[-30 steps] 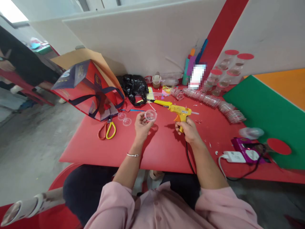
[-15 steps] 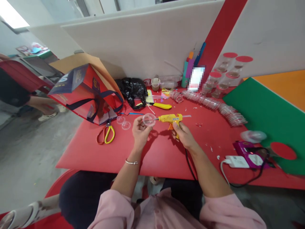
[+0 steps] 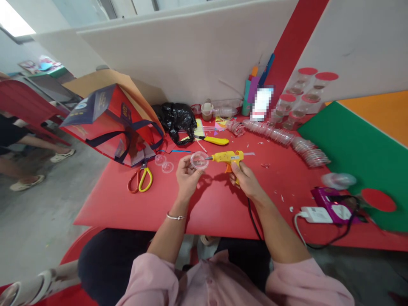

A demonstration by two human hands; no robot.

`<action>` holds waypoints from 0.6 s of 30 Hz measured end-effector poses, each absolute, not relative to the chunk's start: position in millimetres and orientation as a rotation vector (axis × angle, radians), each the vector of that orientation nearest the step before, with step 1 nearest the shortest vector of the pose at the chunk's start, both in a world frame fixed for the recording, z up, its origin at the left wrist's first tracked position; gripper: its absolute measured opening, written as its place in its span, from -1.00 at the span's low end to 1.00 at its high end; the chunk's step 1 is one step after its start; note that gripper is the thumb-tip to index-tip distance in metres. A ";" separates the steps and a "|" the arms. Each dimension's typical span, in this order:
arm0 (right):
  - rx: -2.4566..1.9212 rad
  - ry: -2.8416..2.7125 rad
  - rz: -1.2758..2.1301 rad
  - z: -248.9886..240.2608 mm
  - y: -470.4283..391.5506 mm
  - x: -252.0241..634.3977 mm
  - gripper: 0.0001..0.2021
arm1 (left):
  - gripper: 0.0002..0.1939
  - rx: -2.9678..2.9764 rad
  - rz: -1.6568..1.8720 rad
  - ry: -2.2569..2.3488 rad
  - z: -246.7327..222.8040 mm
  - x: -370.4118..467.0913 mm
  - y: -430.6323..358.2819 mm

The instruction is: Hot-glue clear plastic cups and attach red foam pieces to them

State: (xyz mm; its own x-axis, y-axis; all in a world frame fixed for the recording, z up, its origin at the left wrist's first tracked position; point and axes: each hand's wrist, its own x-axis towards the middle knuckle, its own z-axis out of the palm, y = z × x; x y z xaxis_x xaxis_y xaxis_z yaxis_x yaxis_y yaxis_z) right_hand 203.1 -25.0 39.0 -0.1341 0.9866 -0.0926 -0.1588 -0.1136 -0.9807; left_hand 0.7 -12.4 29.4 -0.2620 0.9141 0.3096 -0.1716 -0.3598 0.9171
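Observation:
Between its fingers and thumb, my left hand holds a clear round plastic lid above the red table. My right hand is wrapped round the handle of a yellow glue gun, whose metal nozzle points left at the lid's right rim. A clear glue stick pokes out of the gun's back, and a black cord hangs below. Two more clear round pieces lie left of my left hand, near scissors with one red and one yellow handle.
A red and blue bag and a black plastic bag stand behind. A yellow cutter, stacked clear lids and a phone are farther back. At right are a purple box and green board. A person's legs show at far left.
The glue gun's nozzle and the lid stay close together, with hardly any shift. At far left, the other person's legs have moved, and a second shoe shows. The view has shifted slightly.

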 end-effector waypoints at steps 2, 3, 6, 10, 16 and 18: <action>-1.099 -1.125 1.446 38.1 -24.7 203.4 -0.46 | -0.50 1.170 1.730 1.034 29.4 0.7 -12.5; -1.101 -1.127 1.444 37.4 -24.5 203.5 -0.46 | -0.50 1.170 1.727 1.036 29.4 0.7 -12.5; -1.095 -1.127 1.439 35.4 -24.4 203.6 -0.47 | -0.49 1.165 1.713 1.033 29.4 0.8 -12.6; -1.099 -1.127 1.437 34.1 -24.3 204.1 -0.47 | -0.50 1.174 1.706 1.030 29.4 1.0 -13.0; -1.096 -1.120 1.433 32.7 -23.7 204.7 -0.49 | -0.49 1.177 1.710 0.994 30.5 1.0 -13.5; -1.086 -1.118 1.426 32.7 -23.7 204.5 -0.49 | -0.48 1.176 1.709 1.002 30.9 1.1 -13.5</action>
